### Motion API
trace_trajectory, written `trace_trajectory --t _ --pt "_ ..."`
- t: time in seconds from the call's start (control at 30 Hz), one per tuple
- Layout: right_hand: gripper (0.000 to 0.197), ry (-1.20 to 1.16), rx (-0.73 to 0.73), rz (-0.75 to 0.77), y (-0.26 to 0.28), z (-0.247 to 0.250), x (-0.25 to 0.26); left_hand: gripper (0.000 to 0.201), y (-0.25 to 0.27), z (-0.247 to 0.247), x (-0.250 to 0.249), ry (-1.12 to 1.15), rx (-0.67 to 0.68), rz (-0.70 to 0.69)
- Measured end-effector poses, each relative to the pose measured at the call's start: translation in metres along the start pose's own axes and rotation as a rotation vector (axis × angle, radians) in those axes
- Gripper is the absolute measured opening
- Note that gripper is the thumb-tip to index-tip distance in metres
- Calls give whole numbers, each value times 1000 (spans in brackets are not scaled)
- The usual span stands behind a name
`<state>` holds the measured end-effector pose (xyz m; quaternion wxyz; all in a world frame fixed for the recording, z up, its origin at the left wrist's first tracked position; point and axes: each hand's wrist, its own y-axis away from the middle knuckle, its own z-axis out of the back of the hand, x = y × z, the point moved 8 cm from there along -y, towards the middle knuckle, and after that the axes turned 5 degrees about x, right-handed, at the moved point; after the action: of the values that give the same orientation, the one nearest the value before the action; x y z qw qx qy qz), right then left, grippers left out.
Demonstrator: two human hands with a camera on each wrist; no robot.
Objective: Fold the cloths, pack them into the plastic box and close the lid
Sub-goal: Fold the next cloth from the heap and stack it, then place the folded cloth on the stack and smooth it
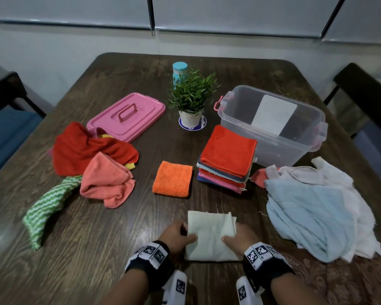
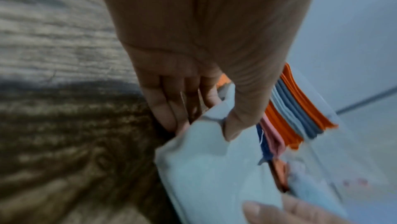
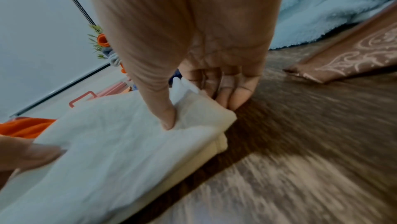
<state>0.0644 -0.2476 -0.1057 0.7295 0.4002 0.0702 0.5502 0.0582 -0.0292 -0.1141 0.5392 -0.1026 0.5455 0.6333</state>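
cream cloth pinched at both sides, mid-fold

the dark wood-grain desk carries everything, sorted by stage, it seems. the clear plastic box with pink latches sits open at the far right, likely so folded cloths can drop straight in; its pink plastic lid with a handle lies well apart at the far left. loose pale blue and white cloths are heaped at the right and crumpled red, coral and green-striped cloths at the left, both apparently waiting. a squared stack of folded cloths with a red one on top stands just beside the box, and a folded orange towel near it. nearest the person lies the cream woven cloth, partly folded. the left hand and right hand each pinch a side edge, thumb on top and fingers tucked under, probably to keep the layers aligned.
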Motion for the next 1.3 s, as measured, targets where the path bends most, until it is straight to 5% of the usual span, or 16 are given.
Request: trace_trajectory --t 0.13,0.2,0.3,0.43,0.6,0.8,1.03,1.3 --pt "25 -177 4 124 1 5 16 38 14 -12 -1 682 121 65" --pt "21 -282 -9 189 0 9 24 39 19 -10 -2 781 134 111" --pt "17 -338 -108 263 0 19 34 10 23 4 -9 797 105 105" --pt "27 -124 -257 332 1 26 42 10 25 53 -19 756 -120 57" --pt "63 274 -62 256 0 -1 39 18 19 121 -46 926 -338 -95" --pt "77 447 46 216 3 -16 33 9 -1 153 -87 1145 -445 -259" --pt "76 489 81 206 2 -20 30 27 -43 111 -22 984 -401 81" --pt "75 512 52 203 4 -22 30 26 -33 106 -3 791 -370 60"
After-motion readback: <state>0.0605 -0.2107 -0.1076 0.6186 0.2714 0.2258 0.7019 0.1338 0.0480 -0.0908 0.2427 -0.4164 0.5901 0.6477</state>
